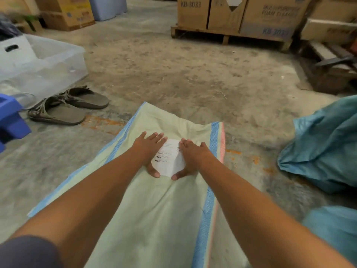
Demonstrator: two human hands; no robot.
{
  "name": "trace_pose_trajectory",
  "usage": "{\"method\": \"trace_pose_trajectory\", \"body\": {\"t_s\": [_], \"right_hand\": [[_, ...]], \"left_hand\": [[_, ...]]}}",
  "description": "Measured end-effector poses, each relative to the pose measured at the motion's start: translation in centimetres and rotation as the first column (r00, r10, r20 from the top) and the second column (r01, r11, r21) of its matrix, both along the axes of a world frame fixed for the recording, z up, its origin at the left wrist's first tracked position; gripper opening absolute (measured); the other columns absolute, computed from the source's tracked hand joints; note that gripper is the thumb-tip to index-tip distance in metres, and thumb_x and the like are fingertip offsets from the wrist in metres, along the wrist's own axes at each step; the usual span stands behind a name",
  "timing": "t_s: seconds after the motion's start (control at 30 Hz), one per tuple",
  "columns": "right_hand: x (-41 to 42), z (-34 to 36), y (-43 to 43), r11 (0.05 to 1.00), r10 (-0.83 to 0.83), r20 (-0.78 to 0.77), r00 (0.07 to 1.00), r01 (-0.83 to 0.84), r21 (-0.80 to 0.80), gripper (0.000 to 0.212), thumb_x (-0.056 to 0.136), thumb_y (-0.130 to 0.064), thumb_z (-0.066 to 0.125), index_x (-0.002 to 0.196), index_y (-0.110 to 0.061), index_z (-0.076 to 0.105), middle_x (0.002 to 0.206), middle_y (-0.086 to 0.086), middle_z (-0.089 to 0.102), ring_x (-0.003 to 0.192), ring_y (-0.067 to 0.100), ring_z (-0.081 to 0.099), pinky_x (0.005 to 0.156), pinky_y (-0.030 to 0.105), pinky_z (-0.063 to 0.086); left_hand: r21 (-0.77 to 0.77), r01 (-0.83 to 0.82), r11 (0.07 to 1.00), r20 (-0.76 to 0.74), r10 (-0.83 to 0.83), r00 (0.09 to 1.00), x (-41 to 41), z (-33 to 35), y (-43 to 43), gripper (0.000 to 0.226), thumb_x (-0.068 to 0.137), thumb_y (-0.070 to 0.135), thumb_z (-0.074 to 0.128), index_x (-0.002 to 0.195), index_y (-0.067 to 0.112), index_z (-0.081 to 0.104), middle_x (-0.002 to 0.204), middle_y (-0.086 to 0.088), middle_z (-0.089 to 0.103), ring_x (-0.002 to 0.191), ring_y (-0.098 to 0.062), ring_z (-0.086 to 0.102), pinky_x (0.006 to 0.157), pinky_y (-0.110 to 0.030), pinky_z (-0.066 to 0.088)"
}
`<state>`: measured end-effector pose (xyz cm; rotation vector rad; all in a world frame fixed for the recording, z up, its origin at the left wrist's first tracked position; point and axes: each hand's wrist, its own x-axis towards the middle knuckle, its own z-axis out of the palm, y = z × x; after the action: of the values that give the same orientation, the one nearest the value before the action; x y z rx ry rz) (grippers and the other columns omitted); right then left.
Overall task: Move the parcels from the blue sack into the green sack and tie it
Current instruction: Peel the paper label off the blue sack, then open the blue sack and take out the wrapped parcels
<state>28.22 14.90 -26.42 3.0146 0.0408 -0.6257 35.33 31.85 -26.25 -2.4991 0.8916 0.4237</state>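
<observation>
Green sack [154,209] lies flat on the floor [193,74]; your left hand [149,147] and right hand [193,155] press its white label [170,159], fingers spread flat, grasping nothing.

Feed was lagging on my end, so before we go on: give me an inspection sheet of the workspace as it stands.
Surface: bare concrete floor, dusty, with orange stains beside the green sack.
Job's things: green sack lies flat, a white label on it; blue sack sits crumpled to the right. No parcels visible.
Clutter: pair of sandals, clear plastic tub, blue plastic object, all on the left.
Grips: left hand and right hand lie open, palms down, on either side of the label.
Cables: nothing seen.
Surroundings: cardboard boxes on a wooden pallet; further boxes at far left.
</observation>
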Motion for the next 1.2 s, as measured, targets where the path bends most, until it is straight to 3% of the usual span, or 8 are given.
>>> {"method": "trace_pose_trajectory", "body": {"t_s": [0.33,0.5,0.67,0.77,0.87,1.0,1.1,1.2], "right_hand": [[-10.9,14.9,-10.1,0.982,-0.106,0.271,0.957,0.143,-0.12,0.09,0.096,-0.055,0.054,0.158,-0.005,0.013,0.166,0.012,0.013,0.153,0.026,0.013,0.115,0.048,0.03],[-19.7,27.2,-18.0,0.937,-0.2,0.471,0.859,0.309,-0.166,0.076,0.099,-0.051,0.049,0.155,-0.006,0.023,0.163,0.013,0.02,0.152,0.028,0.016,0.118,0.049,0.024],[-28.8,33.0,-26.1,0.841,-0.431,0.561,0.707,0.54,-0.035,0.081,0.1,-0.054,0.042,0.158,-0.005,0.014,0.166,0.014,0.011,0.154,0.03,0.007,0.121,0.05,0.019],[-31.7,32.6,-30.5,0.7,-0.687,0.468,0.557,0.681,0.217,0.08,0.102,-0.053,0.037,0.159,-0.003,0.009,0.165,0.018,0.017,0.152,0.035,0.017,0.118,0.05,0.025],[-32.9,29.0,-34.7,0.509,-0.861,0.266,0.434,0.724,0.465,0.075,0.102,-0.049,0.04,0.155,0.003,0.026,0.158,0.022,0.034,0.143,0.037,0.038,0.114,0.041,0.034],[-34.3,23.9,-36.8,0.319,-0.891,-0.033,0.452,0.676,0.665,0.058,0.088,-0.043,0.058,0.129,-0.002,0.052,0.119,0.012,0.059,0.099,0.026,0.058,0.086,0.036,0.046],[-35.0,20.4,-37.7,0.284,-0.865,-0.132,0.485,0.689,0.666,0.097,0.067,-0.054,0.068,0.147,-0.009,0.036,0.139,0.011,0.05,0.115,0.03,0.058,0.085,0.037,0.048],[-36.0,17.0,-38.9,0.285,-0.836,-0.17,0.521,0.678,0.677,0.067,0.078,-0.04,0.079,0.13,-0.004,0.056,0.121,0.01,0.066,0.101,0.027,0.068,0.09,0.041,0.058]], "left_hand": [[-0.252,-0.142,0.957,0.007,0.149,0.989,-10.1,12.8,-5.4,0.123,0.074,0.083,0.051,0.157,0.008,0.0,0.163,-0.017,0.007,0.152,-0.029,0.003,0.121,-0.046,0.013],[-0.514,-0.144,0.846,-0.195,0.049,0.98,-16.2,23.1,-14.7,0.101,0.077,0.079,0.051,0.153,0.016,0.03,0.155,-0.009,0.038,0.139,-0.03,0.04,0.11,-0.037,0.036],[-0.675,-0.33,0.66,-0.435,0.005,0.9,-23.4,28.2,-24.3,0.108,0.08,0.084,0.033,0.15,0.002,0.034,0.158,-0.015,0.031,0.144,-0.03,0.032,0.115,-0.033,0.027],[-0.672,-0.538,0.508,-0.619,0.012,0.785,-26.7,29.0,-28.9,0.098,0.088,0.078,0.022,0.15,0.003,0.036,0.157,-0.017,0.031,0.143,-0.032,0.034,0.11,-0.034,0.03],[-0.593,-0.687,0.421,-0.772,-0.054,0.633,-31.2,30.1,-31.7,0.074,0.101,0.06,0.018,0.146,0.006,0.041,0.148,-0.015,0.043,0.124,-0.023,0.048,0.081,-0.021,0.034],[-0.477,-0.785,0.395,-0.872,-0.099,0.479,-30.3,25.6,-35.9,0.07,0.09,0.062,0.053,0.133,0.007,0.059,0.124,-0.013,0.066,0.111,-0.028,0.064,0.096,-0.033,0.05],[-0.453,-0.822,0.346,-0.887,-0.078,0.456,-30.0,22.9,-38.7,0.048,0.082,0.042,0.073,0.117,0.008,0.068,0.102,-0.013,0.075,0.091,-0.029,0.071,0.09,-0.04,0.057],[-0.422,-0.86,0.288,-0.902,-0.041,0.429,-31.3,20.7,-40.5,0.038,0.082,0.028,0.074,0.112,0.006,0.065,0.103,-0.016,0.074,0.088,-0.031,0.071,0.083,-0.042,0.058]]}}
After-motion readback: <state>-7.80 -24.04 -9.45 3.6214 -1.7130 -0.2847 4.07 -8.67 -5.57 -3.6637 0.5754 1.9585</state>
